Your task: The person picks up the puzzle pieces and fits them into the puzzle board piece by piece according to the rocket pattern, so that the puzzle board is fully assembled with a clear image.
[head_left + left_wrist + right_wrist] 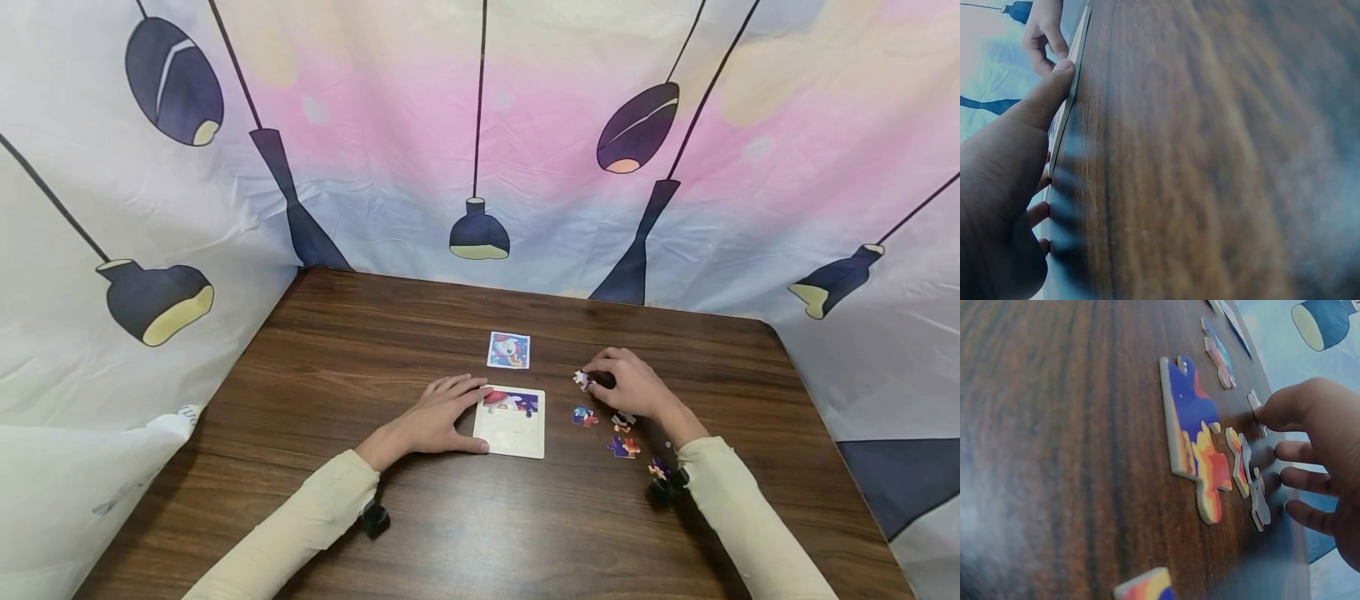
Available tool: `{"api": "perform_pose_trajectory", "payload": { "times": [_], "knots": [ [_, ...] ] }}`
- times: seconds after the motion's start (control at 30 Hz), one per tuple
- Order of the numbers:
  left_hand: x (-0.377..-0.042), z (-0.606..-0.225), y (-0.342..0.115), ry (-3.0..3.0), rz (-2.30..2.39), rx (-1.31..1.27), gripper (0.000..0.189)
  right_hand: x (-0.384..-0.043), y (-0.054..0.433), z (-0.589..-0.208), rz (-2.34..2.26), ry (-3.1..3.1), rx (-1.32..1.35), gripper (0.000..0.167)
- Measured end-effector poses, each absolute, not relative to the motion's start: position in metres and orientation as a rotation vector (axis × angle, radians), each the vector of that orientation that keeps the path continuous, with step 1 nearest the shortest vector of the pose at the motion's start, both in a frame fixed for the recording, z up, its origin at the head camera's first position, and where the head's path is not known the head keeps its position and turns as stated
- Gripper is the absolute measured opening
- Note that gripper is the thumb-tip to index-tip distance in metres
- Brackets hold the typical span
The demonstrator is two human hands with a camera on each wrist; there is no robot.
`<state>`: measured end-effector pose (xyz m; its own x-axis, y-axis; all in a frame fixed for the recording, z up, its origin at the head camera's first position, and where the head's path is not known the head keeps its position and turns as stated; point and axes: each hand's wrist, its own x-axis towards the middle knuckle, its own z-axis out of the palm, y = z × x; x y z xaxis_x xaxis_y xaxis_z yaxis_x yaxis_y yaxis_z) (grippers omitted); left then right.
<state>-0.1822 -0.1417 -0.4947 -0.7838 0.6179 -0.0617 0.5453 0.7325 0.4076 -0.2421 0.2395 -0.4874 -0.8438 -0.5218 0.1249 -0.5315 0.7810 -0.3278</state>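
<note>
My left hand (437,417) rests with spread fingers along the left side of a square jigsaw tray (517,437). Its thumb touches the tray's lower left corner and its fingertips reach the upper left. Fitted pieces (497,402) fill the tray's top strip; the part below is bare. To the right, my right hand (628,382) pinches a small puzzle piece (581,378) at its thumb and forefinger, low over the table. In the right wrist view that puzzle piece (1254,400) shows edge-on at the fingertip, while the other fingers are spread.
Several loose pieces lie right of the tray: a blue and red one (583,416), a purple and orange one (622,447), a grey and orange one (622,422) and one by the right wrist (657,469). A picture card (508,350) lies behind the tray on the wooden table (337,333).
</note>
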Motion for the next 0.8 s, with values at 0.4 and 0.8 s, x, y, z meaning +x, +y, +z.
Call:
{"api": "perform_pose_trajectory", "payload": {
  "times": [0.4, 0.8],
  "knots": [
    [-0.1835, -0.4938, -0.1416, 2.738, 0.547, 0.929, 0.095, -0.2411, 0.2365, -0.4843, 0.530, -2.948, 0.721, 0.032],
    [-0.1833, -0.4955, -0.1417, 2.747, 0.534, 0.928, 0.096, -0.2444, 0.2416, -0.4880, 0.483, -2.942, 0.907, 0.045]
  ]
}}
